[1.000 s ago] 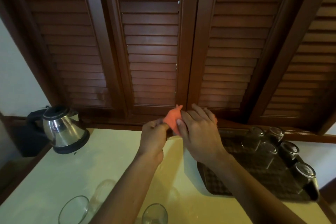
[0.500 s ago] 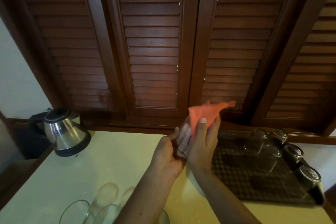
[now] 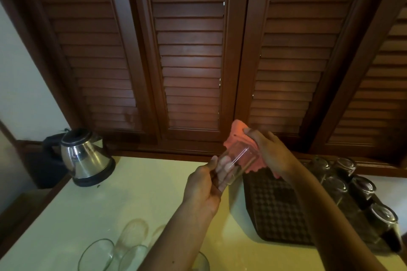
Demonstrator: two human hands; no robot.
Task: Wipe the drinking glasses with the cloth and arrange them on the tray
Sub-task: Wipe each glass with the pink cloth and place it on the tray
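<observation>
My left hand grips a clear drinking glass, tilted with its far end up and to the right, above the counter. My right hand holds an orange cloth against the glass's far side; the cloth hangs down behind the glass. The dark patterned tray lies on the counter at the right, with several glasses standing upside down along its right side. Near the bottom left, several more clear glasses stand on the counter, partly hidden by my left forearm.
A steel electric kettle sits on the pale counter at the back left. Dark wooden louvred shutters close off the back. A white wall is at the left.
My right hand has shifted right and now presses the cloth onto the glass's outer side. The glass, hidden between my hands before, is now plainly in view in my left hand.
</observation>
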